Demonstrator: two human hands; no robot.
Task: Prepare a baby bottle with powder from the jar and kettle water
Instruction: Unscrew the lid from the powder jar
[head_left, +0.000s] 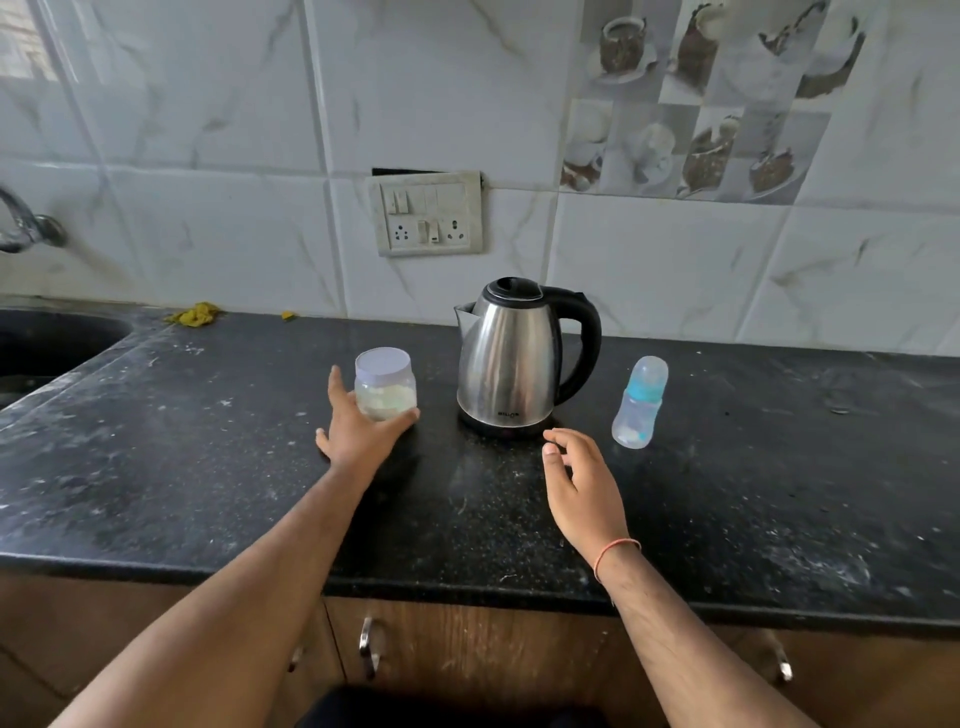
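Note:
A clear jar with a white lid and pale powder inside stands on the black counter. My left hand reaches it with spread fingers; the thumb lies along the jar's base and the fingers are at its left side. A steel kettle with a black lid and handle stands just right of the jar. Further right stands a capped baby bottle with a teal collar. My right hand hovers over the counter in front of the kettle, fingers relaxed, holding nothing.
A dark sink is set into the counter at far left, with a tap on the wall above it. A switch and socket plate sits on the tiled wall behind the kettle. Yellow scraps lie by the wall.

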